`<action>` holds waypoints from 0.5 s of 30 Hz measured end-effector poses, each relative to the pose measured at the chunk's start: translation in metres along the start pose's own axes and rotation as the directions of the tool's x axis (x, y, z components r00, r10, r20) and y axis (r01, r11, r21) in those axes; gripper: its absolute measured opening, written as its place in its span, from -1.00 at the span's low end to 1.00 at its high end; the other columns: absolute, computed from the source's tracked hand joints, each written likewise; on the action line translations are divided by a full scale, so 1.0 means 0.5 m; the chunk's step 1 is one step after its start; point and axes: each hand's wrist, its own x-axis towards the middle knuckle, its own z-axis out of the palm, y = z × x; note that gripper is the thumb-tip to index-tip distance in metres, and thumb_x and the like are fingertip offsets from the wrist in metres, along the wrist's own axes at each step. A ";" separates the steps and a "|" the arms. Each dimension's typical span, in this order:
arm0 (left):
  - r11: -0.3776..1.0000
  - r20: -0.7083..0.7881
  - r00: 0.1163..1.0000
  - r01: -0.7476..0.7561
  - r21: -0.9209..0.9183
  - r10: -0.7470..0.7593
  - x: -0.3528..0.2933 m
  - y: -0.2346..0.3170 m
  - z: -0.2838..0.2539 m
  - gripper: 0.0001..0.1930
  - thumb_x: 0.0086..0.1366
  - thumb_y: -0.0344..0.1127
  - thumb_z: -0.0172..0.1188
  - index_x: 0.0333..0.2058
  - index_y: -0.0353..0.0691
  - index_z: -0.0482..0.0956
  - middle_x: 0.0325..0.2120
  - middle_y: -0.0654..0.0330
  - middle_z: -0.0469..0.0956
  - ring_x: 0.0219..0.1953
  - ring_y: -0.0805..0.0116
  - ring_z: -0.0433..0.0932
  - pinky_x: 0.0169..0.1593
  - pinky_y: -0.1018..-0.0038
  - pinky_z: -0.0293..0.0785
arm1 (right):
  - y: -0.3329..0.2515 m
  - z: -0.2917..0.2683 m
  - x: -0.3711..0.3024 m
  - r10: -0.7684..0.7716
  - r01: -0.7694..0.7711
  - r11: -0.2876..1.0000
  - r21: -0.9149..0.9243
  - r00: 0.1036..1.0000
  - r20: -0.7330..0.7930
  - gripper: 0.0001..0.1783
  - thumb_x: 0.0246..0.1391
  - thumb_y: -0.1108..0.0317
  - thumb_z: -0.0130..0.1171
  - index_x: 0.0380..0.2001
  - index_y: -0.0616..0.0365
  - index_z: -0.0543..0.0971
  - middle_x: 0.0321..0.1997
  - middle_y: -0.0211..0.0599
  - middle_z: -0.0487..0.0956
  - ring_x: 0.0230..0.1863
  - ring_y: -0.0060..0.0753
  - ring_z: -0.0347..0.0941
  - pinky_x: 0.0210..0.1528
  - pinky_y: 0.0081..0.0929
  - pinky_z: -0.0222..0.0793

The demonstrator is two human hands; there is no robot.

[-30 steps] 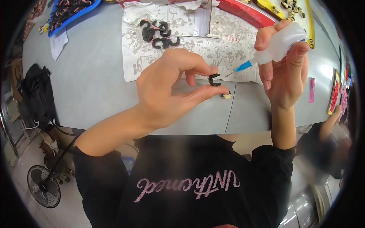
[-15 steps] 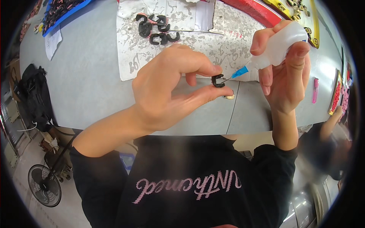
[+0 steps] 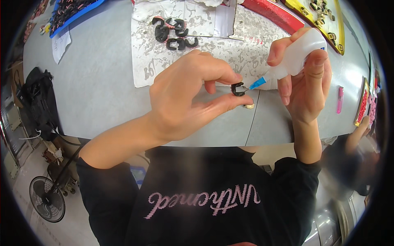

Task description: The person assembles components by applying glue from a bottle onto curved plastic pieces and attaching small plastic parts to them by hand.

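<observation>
Between thumb and forefinger, my left hand (image 3: pixel 184 92) pinches a small black C-shaped piece (image 3: pixel 237 89) with its gap facing right. My right hand (image 3: pixel 305 86) is wrapped round a white translucent squeeze bottle (image 3: pixel 303 49), tipped down to the left. From the bottle's mouth a blue needle tip (image 3: pixel 257 83) points at the gap of the black piece, its thin metal end at or just inside the opening. A small cream-coloured bit (image 3: pixel 249 106) shows by my left thumb. Several more black C-shaped pieces (image 3: pixel 176 44), some with pink on them, lie beyond my left hand.
A stained white sheet (image 3: pixel 143 61) covers part of the grey table (image 3: pixel 94 90). A blue tray (image 3: pixel 78 19) of dark pieces stands far left, a red bar (image 3: pixel 275 16) and yellow tray (image 3: pixel 338 39) far right. A pink tube (image 3: pixel 340 100) lies to the right; another person (image 3: pixel 349 160) sits beyond it.
The bottle and right hand have shifted slightly left and down, with the needle tip still at the black piece's gap. My left hand still pinches the piece.
</observation>
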 end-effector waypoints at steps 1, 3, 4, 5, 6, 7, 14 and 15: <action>1.000 -0.007 1.000 -0.002 0.004 0.002 -0.001 0.000 -0.001 -0.36 -0.21 -0.52 0.56 -0.19 -0.30 0.30 -0.38 0.13 0.60 -0.60 0.63 0.28 -0.58 0.74 0.19 | 0.002 0.000 0.001 -0.002 0.002 1.000 0.003 1.000 0.003 -0.47 0.37 -0.02 -0.37 -0.05 0.30 0.29 -0.30 0.01 0.51 -0.80 -0.77 0.14 -0.70 -0.87 0.04; 1.000 -0.009 1.000 -0.005 -0.003 0.005 -0.002 -0.002 0.000 -0.36 -0.21 -0.52 0.56 -0.19 -0.31 0.31 -0.38 0.14 0.60 -0.60 0.62 0.28 -0.58 0.74 0.20 | 0.007 -0.001 0.000 -0.024 0.024 1.000 0.015 1.000 0.012 -0.47 0.37 -0.02 -0.38 -0.05 0.30 0.29 -0.30 0.00 0.51 -0.80 -0.77 0.14 -0.71 -0.87 0.04; 1.000 -0.011 1.000 -0.007 -0.008 0.007 -0.002 -0.002 0.000 -0.37 -0.21 -0.52 0.56 -0.19 -0.31 0.31 -0.38 0.14 0.60 -0.60 0.62 0.28 -0.58 0.73 0.20 | 0.007 0.000 0.001 -0.024 0.024 1.000 0.015 1.000 0.011 -0.47 0.37 -0.02 -0.38 -0.05 0.30 0.29 -0.30 0.00 0.51 -0.80 -0.77 0.14 -0.71 -0.87 0.04; 1.000 -0.010 1.000 -0.008 -0.011 0.008 -0.002 -0.002 0.001 -0.37 -0.21 -0.52 0.56 -0.19 -0.31 0.31 -0.38 0.14 0.60 -0.60 0.62 0.28 -0.58 0.73 0.20 | 0.006 0.000 0.000 -0.023 0.023 1.000 0.007 1.000 0.007 -0.47 0.37 -0.02 -0.38 -0.05 0.30 0.29 -0.31 0.00 0.51 -0.80 -0.77 0.14 -0.71 -0.87 0.04; 1.000 -0.005 1.000 -0.008 -0.009 0.008 -0.001 -0.002 0.000 -0.36 -0.21 -0.52 0.56 -0.19 -0.31 0.31 -0.38 0.14 0.60 -0.60 0.62 0.29 -0.57 0.73 0.20 | 0.005 0.000 0.000 -0.022 0.022 1.000 -0.001 1.000 0.002 -0.47 0.38 -0.02 -0.38 -0.06 0.30 0.29 -0.31 0.00 0.51 -0.80 -0.77 0.14 -0.71 -0.87 0.03; 1.000 0.001 1.000 -0.008 -0.007 0.008 0.000 -0.001 0.000 -0.36 -0.21 -0.52 0.56 -0.19 -0.31 0.31 -0.38 0.14 0.60 -0.60 0.62 0.29 -0.57 0.73 0.20 | 0.001 0.000 -0.001 -0.021 0.021 1.000 -0.004 1.000 -0.001 -0.47 0.38 -0.02 -0.38 -0.06 0.30 0.29 -0.31 0.00 0.51 -0.80 -0.77 0.14 -0.71 -0.87 0.03; 1.000 0.004 1.000 -0.025 0.003 0.025 -0.001 -0.001 -0.004 -0.35 -0.22 -0.52 0.56 -0.18 -0.31 0.30 -0.38 0.14 0.60 -0.60 0.62 0.30 -0.57 0.73 0.21 | 0.006 -0.011 0.001 -0.028 0.028 0.999 -0.022 1.000 0.001 -0.47 0.37 -0.03 -0.38 -0.09 0.29 0.30 -0.31 -0.03 0.52 -0.80 -0.79 0.12 -0.73 -0.88 0.01; 1.000 0.002 1.000 -0.029 0.000 0.029 0.000 -0.001 -0.004 -0.35 -0.22 -0.51 0.56 -0.18 -0.31 0.30 -0.38 0.14 0.60 -0.60 0.62 0.30 -0.57 0.73 0.21 | 0.006 -0.012 0.001 -0.039 0.039 0.999 -0.025 0.999 0.009 -0.47 0.37 -0.04 -0.38 -0.10 0.28 0.31 -0.31 -0.03 0.52 -0.80 -0.79 0.11 -0.73 -0.88 0.01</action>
